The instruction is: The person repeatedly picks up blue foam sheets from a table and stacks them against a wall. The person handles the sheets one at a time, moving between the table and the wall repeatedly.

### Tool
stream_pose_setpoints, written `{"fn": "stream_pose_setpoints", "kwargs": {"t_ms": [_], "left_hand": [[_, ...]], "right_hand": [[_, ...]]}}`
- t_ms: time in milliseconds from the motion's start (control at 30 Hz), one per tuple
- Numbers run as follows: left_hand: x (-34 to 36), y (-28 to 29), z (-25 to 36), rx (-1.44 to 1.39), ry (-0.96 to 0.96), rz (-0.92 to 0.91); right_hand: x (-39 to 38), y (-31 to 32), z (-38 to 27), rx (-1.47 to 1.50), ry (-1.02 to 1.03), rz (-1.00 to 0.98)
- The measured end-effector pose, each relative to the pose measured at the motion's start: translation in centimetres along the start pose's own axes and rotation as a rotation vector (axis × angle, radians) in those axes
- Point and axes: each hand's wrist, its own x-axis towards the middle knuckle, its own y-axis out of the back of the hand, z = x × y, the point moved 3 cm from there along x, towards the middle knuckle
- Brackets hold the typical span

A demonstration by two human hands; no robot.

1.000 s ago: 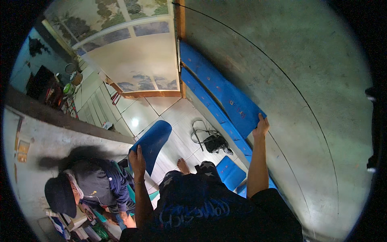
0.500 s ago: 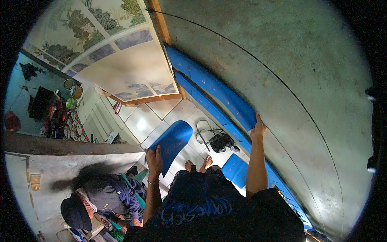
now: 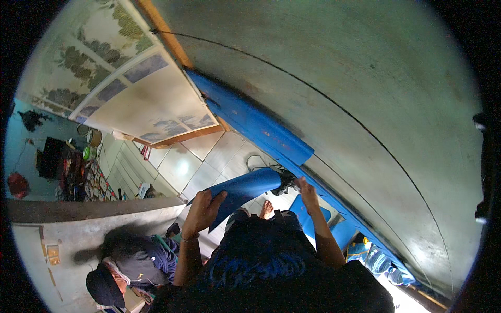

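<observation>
**Blue sheet in my left hand, right hand near its far end**

From the head camera, I look down on my two bare hands. My left hand [image 3: 204, 211] pinches one end of a curved blue sheet [image 3: 235, 192], with the thumb on top and the fingers at its edge. The sheet slants up and to the right from my grip, in front of my body and over the tiled floor [image 3: 180, 159], and its rounded far end overlaps a black bag [image 3: 286, 183] in my line of sight. A thin bracelet [image 3: 189, 239] circles my left wrist.

My right hand [image 3: 308, 197] is just beyond that rounded end, with a gap between them. Its fingers are blurred, so I cannot tell whether they are spread or pressed together.

Up and to the right, a long blue piece [image 3: 250, 120] lies along the foot of the grey wall [image 3: 339, 68], and a dark line [image 3: 292, 77] curves across that wall. Below my right hand are more blue pieces [image 3: 313, 214]. One bare foot [image 3: 266, 209] of mine shows under the sheet. At lower left, well apart from my hands, a person in a dark hat [image 3: 104, 286] bends forward.
</observation>
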Motion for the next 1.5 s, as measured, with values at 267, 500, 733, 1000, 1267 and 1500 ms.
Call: {"fn": "stream_pose_setpoints", "kwargs": {"t_ms": [267,500,733,1000,1267,1500], "left_hand": [[3.3,1.3,7.5,-0.225,-0.265,-0.311],[10.8,-3.5,10.3,-0.672,-0.572,-0.162],[17.3,-11.1,8.9,-0.440,-0.740,-0.351],[21.0,-15.4,6.0,-0.210,-0.662,-0.189],[24.3,-11.3,2.6,-0.602,-0.479,-0.202],[24.3,-13.0,-8.5,-0.166,-0.463,-0.115]], "right_hand": [[-4.0,6.8,-8.0,0.894,0.067,-0.135],[-7.4,14.7,-11.9,0.566,0.437,-0.025],[-6.7,16.8,-6.1,0.550,0.163,0.253],[-4.1,14.3,0.7,0.635,-0.009,0.327],[-1.5,12.5,2.7,0.751,-0.057,0.387],[-1.1,12.0,1.3,0.615,-0.041,0.443]]}}
